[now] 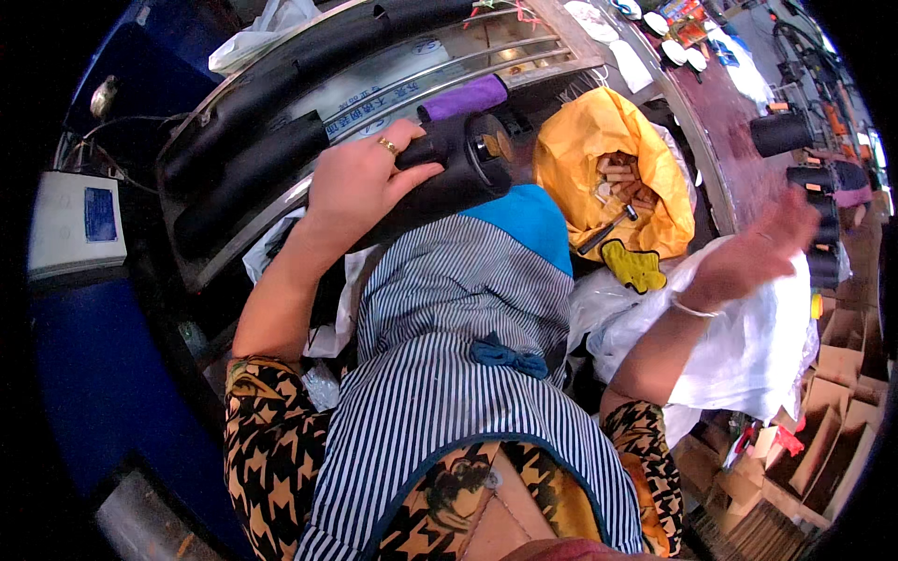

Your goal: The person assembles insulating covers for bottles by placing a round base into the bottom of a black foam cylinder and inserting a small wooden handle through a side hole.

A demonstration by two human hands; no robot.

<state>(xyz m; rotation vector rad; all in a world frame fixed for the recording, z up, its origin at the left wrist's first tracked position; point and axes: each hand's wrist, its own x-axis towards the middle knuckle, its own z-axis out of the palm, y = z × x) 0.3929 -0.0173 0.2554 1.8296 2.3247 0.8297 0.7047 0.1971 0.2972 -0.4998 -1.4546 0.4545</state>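
My left hand [369, 178], with a ring on one finger, is closed around a thick black cylinder [458, 192]. The cylinder lies across my lap against the metal-edged bench, and a tan plug shows in its right end. Stretched out to the right, my right hand [758, 248] is blurred, its fingers apart and nothing visible in them. Close to its fingertips are several black cylinders [812, 178] with light plugs in their ends. Between my hands sits an open yellow bag [561, 140] of small tan pieces. A small hammer [608, 232] rests at its lip above a yellow-green glove [634, 266].
A purple cloth [468, 96] lies on the bench beside long black tubes [253, 168]. White plastic bags [692, 346] bulge under my right forearm. Cardboard boxes [823, 411] stand at the lower right, and a white box [75, 224] is at far left.
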